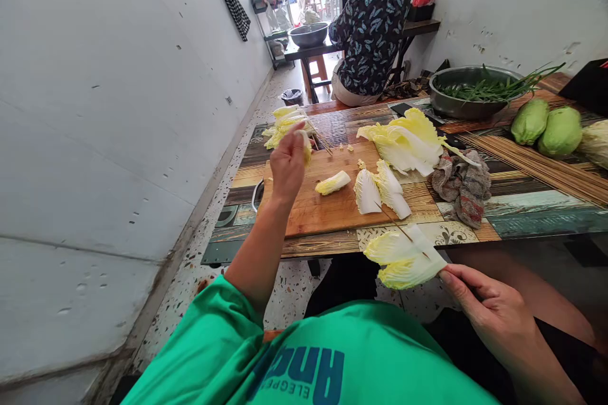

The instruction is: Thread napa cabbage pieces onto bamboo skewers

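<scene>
Above the left part of the wooden cutting board [304, 218], my left hand [287, 167] is closed on a napa cabbage leaf piece [306, 144], partly hidden by the fingers. My right hand [494, 313], low at the right in front of the table edge, pinches the white end of a cabbage leaf [403, 259]. A thin wooden skewer [396, 222] runs through that leaf, its tip pointing toward the board. On the board lie a small cabbage piece [333, 183] and two cut leaf pieces [380, 192]. Skewered cabbage leaves [285, 123] rest at the board's far left.
Larger cabbage leaves [403, 142] lie at the board's far right, near a crumpled cloth [460, 186]. Bare skewers [536, 164], green vegetables [546, 126] and a metal bowl of greens [475, 94] are on the right. Another person [370, 37] sits beyond the table. A wall [95, 139] stands left.
</scene>
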A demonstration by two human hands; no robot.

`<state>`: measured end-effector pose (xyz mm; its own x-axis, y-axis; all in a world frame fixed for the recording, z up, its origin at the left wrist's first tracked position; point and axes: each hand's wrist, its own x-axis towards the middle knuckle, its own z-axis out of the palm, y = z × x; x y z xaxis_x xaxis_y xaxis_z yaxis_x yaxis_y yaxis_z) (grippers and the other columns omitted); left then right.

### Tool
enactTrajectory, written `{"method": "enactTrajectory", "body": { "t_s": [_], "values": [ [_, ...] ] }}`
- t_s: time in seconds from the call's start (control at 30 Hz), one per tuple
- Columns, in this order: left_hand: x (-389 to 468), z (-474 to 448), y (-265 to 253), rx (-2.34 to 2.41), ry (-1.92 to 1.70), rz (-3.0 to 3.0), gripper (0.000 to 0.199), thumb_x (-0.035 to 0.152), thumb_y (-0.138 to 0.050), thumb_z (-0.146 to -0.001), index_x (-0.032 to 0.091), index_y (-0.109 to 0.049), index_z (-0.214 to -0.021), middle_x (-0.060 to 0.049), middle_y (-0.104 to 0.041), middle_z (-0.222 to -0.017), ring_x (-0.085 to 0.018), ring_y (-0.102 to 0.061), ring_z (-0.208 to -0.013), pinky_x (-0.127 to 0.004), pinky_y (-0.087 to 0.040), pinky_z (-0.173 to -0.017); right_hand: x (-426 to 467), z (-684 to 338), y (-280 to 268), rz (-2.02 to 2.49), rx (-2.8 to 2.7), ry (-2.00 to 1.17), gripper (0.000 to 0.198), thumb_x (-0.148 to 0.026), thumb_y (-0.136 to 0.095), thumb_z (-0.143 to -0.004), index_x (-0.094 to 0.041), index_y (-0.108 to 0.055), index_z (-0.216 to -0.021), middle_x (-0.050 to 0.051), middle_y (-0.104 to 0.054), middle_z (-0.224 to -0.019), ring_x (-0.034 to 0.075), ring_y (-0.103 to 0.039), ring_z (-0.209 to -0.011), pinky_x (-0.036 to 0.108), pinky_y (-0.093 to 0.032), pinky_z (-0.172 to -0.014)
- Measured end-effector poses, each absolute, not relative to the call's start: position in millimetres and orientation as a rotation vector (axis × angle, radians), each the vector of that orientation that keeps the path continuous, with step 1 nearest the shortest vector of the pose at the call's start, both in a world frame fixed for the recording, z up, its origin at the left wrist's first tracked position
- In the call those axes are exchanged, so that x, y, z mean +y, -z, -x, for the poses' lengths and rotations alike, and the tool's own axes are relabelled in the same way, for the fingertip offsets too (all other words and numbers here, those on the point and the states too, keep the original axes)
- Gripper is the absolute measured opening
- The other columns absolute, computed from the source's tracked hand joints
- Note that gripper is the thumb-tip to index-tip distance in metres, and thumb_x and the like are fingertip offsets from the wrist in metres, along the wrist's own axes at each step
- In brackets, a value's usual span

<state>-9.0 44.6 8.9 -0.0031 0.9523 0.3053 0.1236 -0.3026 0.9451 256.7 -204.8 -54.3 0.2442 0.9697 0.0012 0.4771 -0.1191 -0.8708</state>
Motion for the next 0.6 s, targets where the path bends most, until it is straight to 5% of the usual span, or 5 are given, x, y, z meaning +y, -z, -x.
{"method": "enactTrajectory", "body": {
  "t_s": [0.13, 0.3, 0.47, 0.6],
  "values": [
    [5.6, 2.8, -14.6, 0.897, -1.089, -1.157, 0.028, 0.036, -0.057, -0.095, 0.017, -0.067, -0.113, -0.001, -0.066, -0.070, -0.008, -0.054, -0.051, -0.022, -0.041, -0.050, -202.8, -255.2, 49.1, 1.723, -1.344, -0.773, 0.034, -0.053, -0.061, -0.086, -0.025, -0.080, -0.091, 0.003, -0.080, -0.085, 0.025, -0.075, -0.077, 0.030, -0.062, -0.072],
    [-46.8, -14.8, 10.4, 0.592, -0.423, -0.521, 0.024, 0.017, -0.056, -0.092, 0.009, -0.067, -0.111, -0.014, -0.074, -0.099, -0.020, -0.071, -0.088, -0.035, -0.055, -0.083, -200.9, -254.8, 49.3, 1.734, -1.329, -0.756, 0.033, -0.052, -0.061, -0.086, -0.025, -0.079, -0.089, 0.003, -0.079, -0.084, 0.025, -0.075, -0.078, 0.029, -0.062, -0.072],
    [-57.6, -18.9, 26.8, 0.493, -0.434, -0.281, 0.027, 0.015, -0.051, -0.095, 0.006, -0.066, -0.115, -0.016, -0.073, -0.111, -0.022, -0.070, -0.103, -0.039, -0.051, -0.097, -203.3, -255.1, 52.9, 1.753, -1.331, -0.746, 0.033, -0.052, -0.061, -0.086, -0.025, -0.079, -0.089, 0.004, -0.080, -0.088, 0.025, -0.076, -0.080, 0.029, -0.062, -0.074],
    [-51.9, -9.8, 26.9, 0.532, -0.545, -0.270, 0.022, 0.012, -0.055, -0.093, 0.009, -0.066, -0.111, -0.013, -0.075, -0.107, -0.021, -0.072, -0.100, -0.034, -0.055, -0.089, -204.9, -256.5, 54.4, 1.763, -1.325, -0.717, 0.034, -0.053, -0.061, -0.086, -0.025, -0.079, -0.087, 0.004, -0.080, -0.084, 0.025, -0.076, -0.078, 0.027, -0.062, -0.068]
  ]
}}
